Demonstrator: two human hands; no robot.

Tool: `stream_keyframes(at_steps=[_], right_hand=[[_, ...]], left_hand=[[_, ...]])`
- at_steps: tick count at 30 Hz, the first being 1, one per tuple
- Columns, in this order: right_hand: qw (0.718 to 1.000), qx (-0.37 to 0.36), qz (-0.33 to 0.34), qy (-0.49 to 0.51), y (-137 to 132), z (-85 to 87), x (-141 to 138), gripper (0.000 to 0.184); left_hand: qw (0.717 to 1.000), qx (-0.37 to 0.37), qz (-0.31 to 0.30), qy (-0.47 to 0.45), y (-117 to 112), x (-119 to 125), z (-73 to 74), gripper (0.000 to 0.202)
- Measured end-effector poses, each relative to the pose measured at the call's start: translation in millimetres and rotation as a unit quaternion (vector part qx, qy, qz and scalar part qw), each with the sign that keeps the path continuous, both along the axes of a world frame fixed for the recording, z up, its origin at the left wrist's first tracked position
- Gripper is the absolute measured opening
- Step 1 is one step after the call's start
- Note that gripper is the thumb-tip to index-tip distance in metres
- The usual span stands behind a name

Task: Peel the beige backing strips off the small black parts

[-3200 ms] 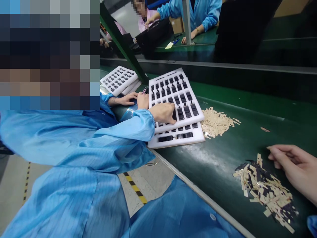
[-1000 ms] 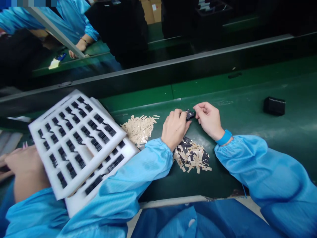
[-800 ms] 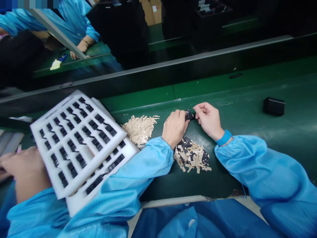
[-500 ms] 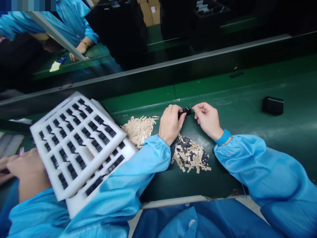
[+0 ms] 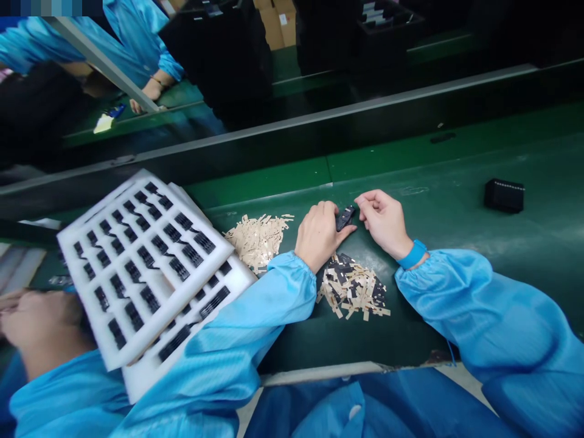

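Head, left hand [image 5: 314, 234] holding, perhaps, black plastic [image 5: 345, 219]

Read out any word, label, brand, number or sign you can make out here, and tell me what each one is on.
No readable text in view.
White label on the cardboard box: too small to read.
Black part in the left hand: pale marks, too small to tell whether they are text.
Black block: a row of pale dots along its top edge, no legible letters.
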State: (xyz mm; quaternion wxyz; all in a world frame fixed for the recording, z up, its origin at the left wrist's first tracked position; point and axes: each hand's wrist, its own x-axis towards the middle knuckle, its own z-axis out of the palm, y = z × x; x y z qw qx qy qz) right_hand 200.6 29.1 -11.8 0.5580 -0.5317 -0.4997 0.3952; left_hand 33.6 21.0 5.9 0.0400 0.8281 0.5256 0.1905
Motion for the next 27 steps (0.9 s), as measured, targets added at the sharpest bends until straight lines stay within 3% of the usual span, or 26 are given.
stream_keyframes(at_steps=[5,8,11,13,15,20,23,27], right_hand=[[1.0,0.0,-0.007,0.003,-0.5,1.0,-0.7,0.02],[1.0,0.0,-0.008,0.005,-0.6,1.3,-0.6,0.021],[1.0,-0.001,-0.011,0.008,-0.3,2.2,-0.5,0.023],[1.0,-0.003,-0.013,0.009,-0.2,3.0,-0.5,0.025],[1.0,-0.004,-0.011,0.01,-0.2,3.5,-0.6,0.025],[1.0,-0.005,-0.007,0.008,-0.8,2.8,-0.5,0.022],[1.0,-0.005,-0.011,0.003,0.2,1.4,0.1,0.02],[1.0,-0.01,-0.011,-0.006,-0.8,2.6,0.8,0.018]], left_hand=[[0.998,-0.041,-0.018,0.036,3.8,-4.0,11.3,0.016],[0.993,-0.106,-0.029,-0.048,20.8,-15.1,13.9,0.016],[0.952,-0.245,-0.027,-0.181,44.6,-22.9,14.8,0.014],[0.926,-0.3,-0.041,-0.224,58.1,-23.4,15.8,0.015],[0.933,-0.283,-0.057,-0.216,66.4,-21.2,17.0,0.016],[0.978,-0.141,-0.049,-0.146,65.7,-18.7,19.4,0.023],[0.983,-0.116,-0.028,-0.139,51.3,-25.7,26.4,0.026],[0.989,-0.099,-0.015,-0.104,10.7,-54.3,51.4,0.025]])
